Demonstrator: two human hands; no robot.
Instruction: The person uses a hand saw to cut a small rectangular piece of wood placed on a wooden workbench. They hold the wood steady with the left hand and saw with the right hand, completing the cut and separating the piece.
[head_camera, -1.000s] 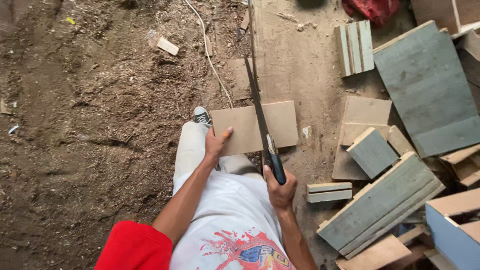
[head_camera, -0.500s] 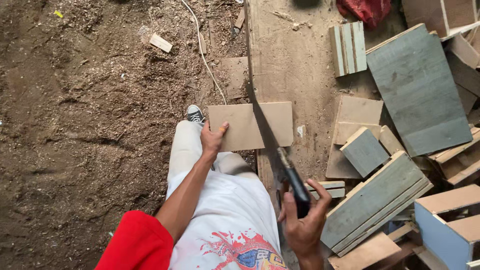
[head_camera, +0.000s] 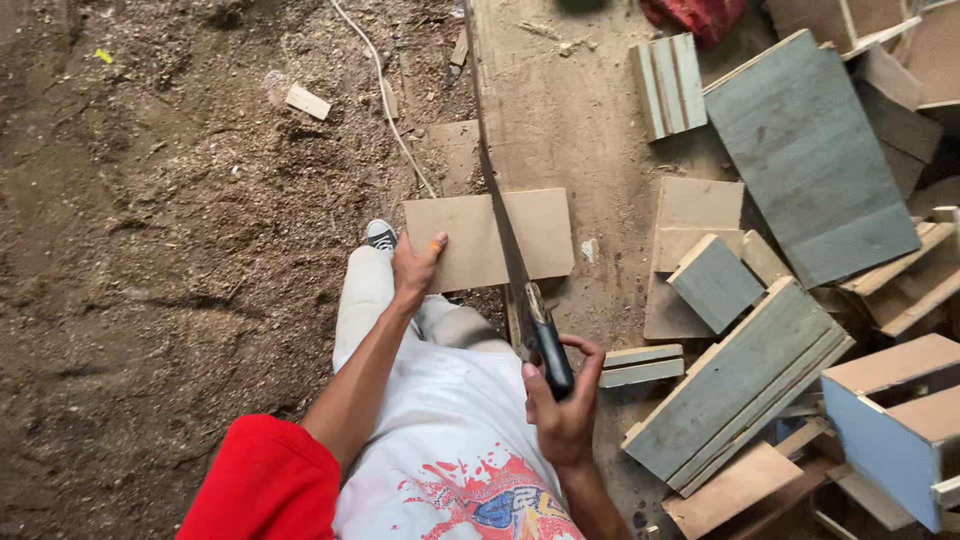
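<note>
From the head camera, the right hand (head_camera: 562, 405) is wrapped shut around the dark handle of a handsaw (head_camera: 508, 250), fingers curled over the grip and thumb on its near side. The blade runs up and away from that hand, crossing the brown board (head_camera: 470, 240) just beyond the knuckles and reaching on over the plank (head_camera: 560, 120) further out. The left hand (head_camera: 415, 268) lies flat, fingers spread and open, pressing on the near left corner of the brown board; it grips nothing, only bears down. The board sits just past both hands, between them, partly on the plank and partly out over a raised knee in pale trousers, with a shoe (head_camera: 381, 236) just beside the left fingertips.

Against the frame half a second ago, the right hand has moved forward and up toward the board, so less blade shows between hand and board. One second ago it was nearer the board than now. The left hand has kept its place on the corner.

To the right of the right hand, near it, lie two short offcuts (head_camera: 640, 365); further right is a heap of grey-painted boards (head_camera: 735, 385). Left of the left hand the ground is sawdust (head_camera: 150, 250).
</note>
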